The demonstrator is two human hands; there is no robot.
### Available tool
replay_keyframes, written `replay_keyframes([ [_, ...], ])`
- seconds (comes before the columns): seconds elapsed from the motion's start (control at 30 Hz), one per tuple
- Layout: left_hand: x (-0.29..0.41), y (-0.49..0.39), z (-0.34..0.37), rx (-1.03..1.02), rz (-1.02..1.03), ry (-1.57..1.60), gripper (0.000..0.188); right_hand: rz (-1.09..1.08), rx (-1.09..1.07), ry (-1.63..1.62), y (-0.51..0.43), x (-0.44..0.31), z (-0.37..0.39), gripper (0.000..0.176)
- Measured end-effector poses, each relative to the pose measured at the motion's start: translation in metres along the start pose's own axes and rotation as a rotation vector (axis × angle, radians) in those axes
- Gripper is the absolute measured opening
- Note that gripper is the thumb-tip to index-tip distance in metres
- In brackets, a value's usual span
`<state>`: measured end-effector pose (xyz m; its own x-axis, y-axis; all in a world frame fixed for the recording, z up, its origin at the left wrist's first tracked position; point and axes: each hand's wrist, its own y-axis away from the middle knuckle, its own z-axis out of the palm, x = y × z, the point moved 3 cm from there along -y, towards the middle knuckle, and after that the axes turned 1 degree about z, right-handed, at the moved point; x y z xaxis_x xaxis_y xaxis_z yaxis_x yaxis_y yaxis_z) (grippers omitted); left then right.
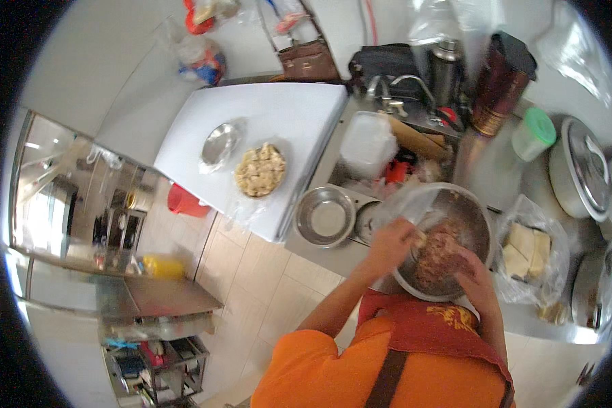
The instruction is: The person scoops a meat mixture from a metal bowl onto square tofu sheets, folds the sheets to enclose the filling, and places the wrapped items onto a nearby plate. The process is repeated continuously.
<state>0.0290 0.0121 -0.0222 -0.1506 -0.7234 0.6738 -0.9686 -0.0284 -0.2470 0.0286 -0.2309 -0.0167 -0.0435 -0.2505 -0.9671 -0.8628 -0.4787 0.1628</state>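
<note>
A large steel bowl (482, 209) stands on the counter's front edge before me, with minced meat filling (438, 252) in it. My left hand (397, 239) is over the bowl's left rim, its fingers closed around a small pale piece of dough (421, 240), blurred. At the filling's right side is my right hand (466, 268); its fingertips touch the meat, and whether they hold anything is hidden. Translucent plastic (410, 204) lies over the bowl's far left rim. To the right, pale dough wrappers (526, 251) lie stacked in a clear plastic bag (558, 245).
Left of the bowl are an empty steel basin (325, 217) and a sink holding a white plastic container (367, 143). A white board (296, 107) bears a plate of filled dumplings (261, 171) and a steel dish (220, 145). Lidded pots (581, 168) stand at right.
</note>
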Motion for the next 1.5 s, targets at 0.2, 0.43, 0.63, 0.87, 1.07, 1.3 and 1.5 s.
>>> replay_keyframes([
  [0.2,-0.167,0.007,-0.189,0.590,-0.312,-0.145,0.015,0.097,0.127,-0.029,0.018,0.010,-0.023,0.043],
  [0.43,-0.293,-0.007,-0.223,0.543,-0.478,-0.496,0.022,0.126,0.275,-0.084,0.022,0.006,-0.022,0.031],
  [0.63,-0.276,-0.018,-0.204,0.816,-0.265,-0.017,0.027,0.208,0.702,0.087,0.067,0.034,-0.085,0.018],
  [0.87,-0.064,-0.079,-0.073,0.253,-0.090,0.318,0.006,0.094,0.832,0.673,0.069,0.057,-0.140,0.017],
  [1.07,0.073,-0.057,0.009,-0.092,0.058,0.374,0.013,0.015,0.522,0.852,0.038,0.049,-0.118,0.042],
  [1.3,0.082,-0.010,0.024,-0.226,-0.042,0.425,0.015,-0.134,0.546,1.134,0.063,0.080,-0.121,0.044],
  [1.5,0.070,-0.001,0.015,-0.420,0.173,0.063,0.031,-0.318,0.758,0.616,0.055,0.057,-0.122,0.014],
])
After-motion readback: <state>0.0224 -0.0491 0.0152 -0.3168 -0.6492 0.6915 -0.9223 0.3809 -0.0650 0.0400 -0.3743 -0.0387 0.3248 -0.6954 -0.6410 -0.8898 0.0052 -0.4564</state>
